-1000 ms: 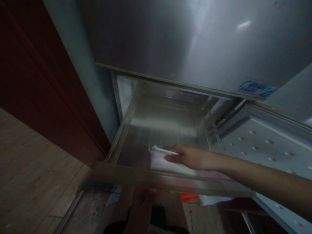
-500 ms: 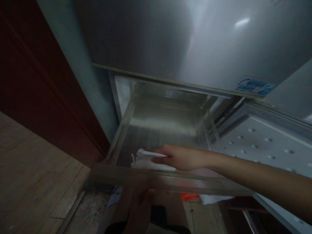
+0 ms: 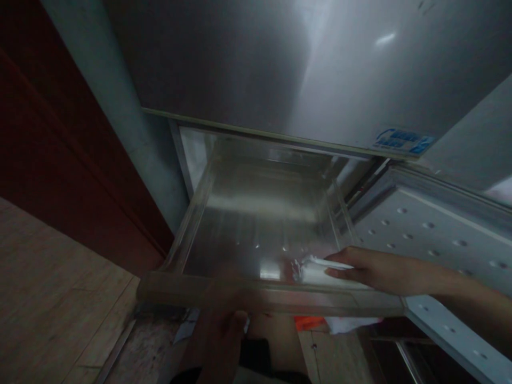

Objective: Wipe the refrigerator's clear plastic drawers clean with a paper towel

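Note:
My right hand (image 3: 352, 265) pinches a folded white cloth (image 3: 318, 271) with a ragged left edge. The cloth lies against the floor of a see-through plastic drawer (image 3: 272, 304), near its front right corner. My left hand (image 3: 232, 314) is at the middle of the drawer's front rim, its thumb in front and its fingers blurred through the plastic; it grips the rim. The drawer is pulled out of a fridge's lower compartment, over my legs.
Above the drawer is the silver upper fridge door (image 3: 256, 69), closed. The lower door (image 3: 424, 229) stands open at the right, its inner panel dimpled. A dark red wooden door (image 3: 80, 170) is close on the left. Orange and white items (image 3: 310, 322) show below the drawer.
My right hand has slid the white cloth rightward along the drawer's front part. My left hand stays at the front rim. The view has shifted slightly.

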A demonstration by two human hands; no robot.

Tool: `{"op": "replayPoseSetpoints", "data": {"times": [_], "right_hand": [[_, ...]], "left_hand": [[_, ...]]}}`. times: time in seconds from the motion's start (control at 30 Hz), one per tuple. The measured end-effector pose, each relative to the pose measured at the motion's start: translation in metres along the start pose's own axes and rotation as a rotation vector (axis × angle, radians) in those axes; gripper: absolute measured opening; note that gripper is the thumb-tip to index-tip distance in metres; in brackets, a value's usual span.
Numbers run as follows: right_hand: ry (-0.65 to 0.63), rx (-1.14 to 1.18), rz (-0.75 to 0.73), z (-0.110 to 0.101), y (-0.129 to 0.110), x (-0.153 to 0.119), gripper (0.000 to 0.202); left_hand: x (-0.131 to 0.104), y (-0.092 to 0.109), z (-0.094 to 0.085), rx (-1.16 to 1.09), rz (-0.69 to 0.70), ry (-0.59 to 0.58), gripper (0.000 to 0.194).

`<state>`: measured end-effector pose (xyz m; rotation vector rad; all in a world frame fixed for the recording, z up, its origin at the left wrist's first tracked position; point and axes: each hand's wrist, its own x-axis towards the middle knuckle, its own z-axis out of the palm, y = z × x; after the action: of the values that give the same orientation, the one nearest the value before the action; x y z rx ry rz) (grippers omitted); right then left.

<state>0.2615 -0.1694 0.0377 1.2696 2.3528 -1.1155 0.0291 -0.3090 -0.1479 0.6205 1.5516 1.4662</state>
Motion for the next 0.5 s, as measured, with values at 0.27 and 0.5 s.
{"op": "replayPoseSetpoints", "data": {"times": [0.27,0.5], "right_hand": [[-0.010,0.031,-0.154,0.016,-0.052,0.040,0.045],[-0.093,0.082,-0.266,0.023,-0.121,0.092,0.030]], "left_hand": [[0.000,0.020,0.001,0.023,0.123,-0.132,0.049],[0.003,0.031,0.002,0.060,0.226,-0.183,0.052]]}}
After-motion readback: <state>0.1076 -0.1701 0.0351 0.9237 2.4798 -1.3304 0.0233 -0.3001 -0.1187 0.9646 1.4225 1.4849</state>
